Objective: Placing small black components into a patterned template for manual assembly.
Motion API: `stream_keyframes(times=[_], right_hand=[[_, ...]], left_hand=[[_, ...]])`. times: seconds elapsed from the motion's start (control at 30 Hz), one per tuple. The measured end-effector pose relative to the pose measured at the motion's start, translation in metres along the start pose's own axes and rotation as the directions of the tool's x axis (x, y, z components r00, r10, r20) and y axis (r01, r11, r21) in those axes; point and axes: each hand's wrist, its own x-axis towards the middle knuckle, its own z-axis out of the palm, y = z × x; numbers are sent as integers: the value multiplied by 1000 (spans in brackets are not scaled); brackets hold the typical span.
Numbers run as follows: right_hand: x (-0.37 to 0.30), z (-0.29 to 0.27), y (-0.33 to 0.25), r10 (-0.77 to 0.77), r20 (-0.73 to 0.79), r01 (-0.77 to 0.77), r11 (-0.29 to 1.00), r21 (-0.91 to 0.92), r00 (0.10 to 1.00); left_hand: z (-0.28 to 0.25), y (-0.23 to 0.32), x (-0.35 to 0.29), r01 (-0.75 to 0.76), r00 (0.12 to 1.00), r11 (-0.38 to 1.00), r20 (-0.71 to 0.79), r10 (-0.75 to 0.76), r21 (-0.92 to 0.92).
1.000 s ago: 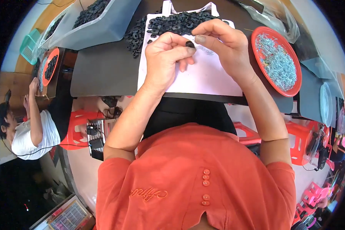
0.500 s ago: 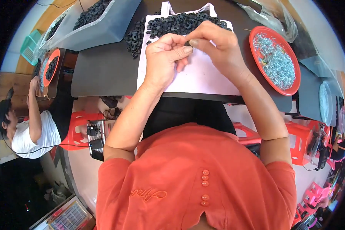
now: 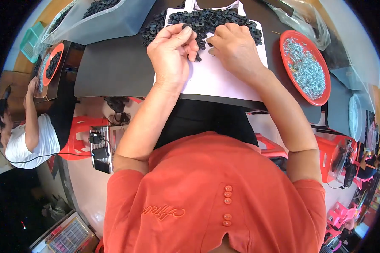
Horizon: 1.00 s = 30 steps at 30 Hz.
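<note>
I'm in a small-parts workshop: black pieces [image 3: 211, 19] heaped on my desk [image 3: 114, 63], a red tray [image 3: 317, 101] of shiny bits [image 3: 309, 78], a co-worker [image 3: 48, 133] nearby.

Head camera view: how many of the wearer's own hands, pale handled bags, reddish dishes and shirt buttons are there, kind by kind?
Left hand and right hand: 2
Pale handled bag: 1
Reddish dish at right and reddish dish at left: 2
Shirt buttons: 5
Total: 10, leaving out the piled black pieces, too many to count.

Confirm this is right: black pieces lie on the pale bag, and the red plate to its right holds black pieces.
Wrong: the head view shows shiny pale-blue pieces in the red plate; black pieces lie on the pale bag.
</note>
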Motion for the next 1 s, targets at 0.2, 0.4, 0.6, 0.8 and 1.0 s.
stream_keyframes(times=[0.2, 0.4, 0.6, 0.8, 1.0], right_hand=[[-1, 9, 1, 3, 60, 0, 999, -48, 998], [-1, 11, 6, 22, 57, -16, 994, -104, 998], [6, -17, 13, 312, -1, -292, 891, 349, 950], [7, -29, 6, 412, 172, -414, 621, 665, 895], [7, -28, 5, 368, 163, -389, 704, 594, 915]], left_hand=[[2, -5, 0, -26, 1000, 1000, 16, 26, 10], [6, -7, -2, -23, 999, 990, 50, 16, 136], [12, -6, -7, 10, 999, 943, 45, -26, 332], [21, -8, -12, -45, 995, 882, 101, -3, 469], [19, -11, -11, -68, 991, 874, 136, 2, 481]])
